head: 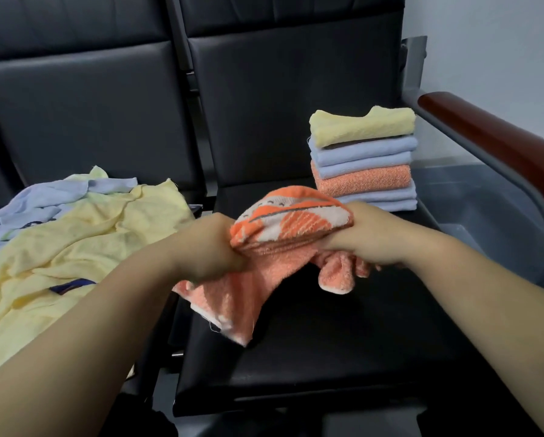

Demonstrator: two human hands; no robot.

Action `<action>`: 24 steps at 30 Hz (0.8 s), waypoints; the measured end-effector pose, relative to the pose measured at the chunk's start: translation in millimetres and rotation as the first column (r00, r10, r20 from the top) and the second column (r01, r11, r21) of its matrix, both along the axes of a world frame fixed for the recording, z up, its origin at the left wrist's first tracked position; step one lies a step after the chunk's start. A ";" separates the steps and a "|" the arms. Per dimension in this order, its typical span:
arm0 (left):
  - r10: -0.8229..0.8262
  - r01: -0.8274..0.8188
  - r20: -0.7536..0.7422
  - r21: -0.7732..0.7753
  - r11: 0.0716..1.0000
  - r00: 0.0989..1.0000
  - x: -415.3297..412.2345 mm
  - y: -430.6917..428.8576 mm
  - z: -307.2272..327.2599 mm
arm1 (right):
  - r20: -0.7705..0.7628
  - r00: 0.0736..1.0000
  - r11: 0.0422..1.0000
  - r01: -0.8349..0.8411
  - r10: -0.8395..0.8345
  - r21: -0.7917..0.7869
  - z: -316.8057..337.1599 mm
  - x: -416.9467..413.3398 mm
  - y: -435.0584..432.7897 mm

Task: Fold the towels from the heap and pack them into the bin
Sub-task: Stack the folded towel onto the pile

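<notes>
While the 2 hands are over the middle of the black seat (327, 357), the orange patterned towel (283, 222) hangs bunched between them. The left hand (210, 247) grips its left end with curled fingers. The right hand (368, 234) holds the right end, fingers mostly hidden under cloth. A stack of folded towels (363, 159) stands at the seat's back right corner. The heap (75, 234) lies on the neighbouring left seat.

I noted the orange towel (264, 247) as terry cloth with a coarse looped pile, matt. The folded stack (363, 159) showed the same nubby towelling. The heap (84, 234) looked a thinner, softer cloth, crumpled and matt. I recorded the seat (295, 357) as smooth black leather-like upholstery with a faint sheen, and the armrest (491, 146) as glossy reddish-brown wood.
</notes>
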State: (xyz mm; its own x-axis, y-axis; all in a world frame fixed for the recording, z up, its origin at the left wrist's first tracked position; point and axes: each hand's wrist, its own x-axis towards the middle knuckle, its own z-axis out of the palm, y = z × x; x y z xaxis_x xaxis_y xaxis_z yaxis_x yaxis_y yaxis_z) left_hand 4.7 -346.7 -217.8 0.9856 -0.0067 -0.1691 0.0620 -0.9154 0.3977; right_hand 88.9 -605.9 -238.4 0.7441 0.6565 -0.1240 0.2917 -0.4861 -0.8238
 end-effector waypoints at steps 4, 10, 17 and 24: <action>0.161 -0.141 -0.022 -0.610 0.779 0.987 -3.4 1.5 2.9 | -0.221 0.974 0.974 0.001 0.050 0.224 -6.9 -0.8 3.7; 0.045 -0.134 -0.127 -0.916 0.378 0.991 -3.6 -2.8 3.2 | 0.168 0.977 0.936 -0.064 0.129 -0.345 -9.4 -5.9 12.9; 0.029 -0.024 0.025 -0.183 0.983 0.999 -2.5 1.8 3.2 | 0.056 0.988 0.988 0.143 -0.146 0.058 1.3 0.5 3.5; 0.211 -0.181 -0.108 -0.912 0.367 0.972 -2.9 -7.9 7.5 | -0.015 0.993 0.984 -0.114 0.113 -0.136 -2.3 -4.4 6.9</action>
